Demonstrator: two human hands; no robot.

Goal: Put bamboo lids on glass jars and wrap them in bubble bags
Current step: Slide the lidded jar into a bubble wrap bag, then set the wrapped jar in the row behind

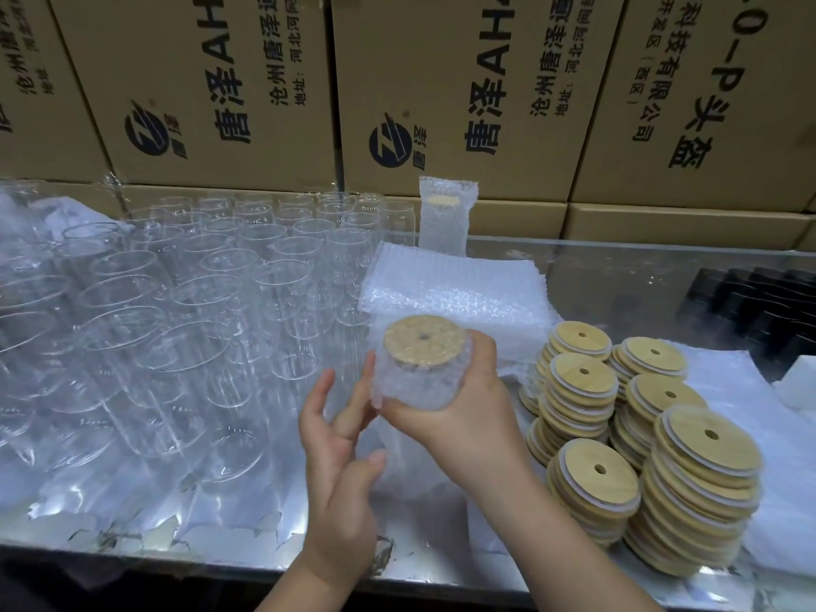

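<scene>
Jar (419, 382): bagged, over the tabletop (618, 267), axis 12–6, lid (426, 342) at 12 | right hand (459, 408): clamped round it from 4 o'clock | left hand (340, 439): fingers loose, at 7 o'clock, by bag (375, 386) edge

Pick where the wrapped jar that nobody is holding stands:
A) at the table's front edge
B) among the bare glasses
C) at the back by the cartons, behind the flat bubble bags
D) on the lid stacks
C: the wrapped jar stands upright in front of the cartons, just behind the flat bubble bags. The right hand has its grip on a second, bagged jar.
</scene>
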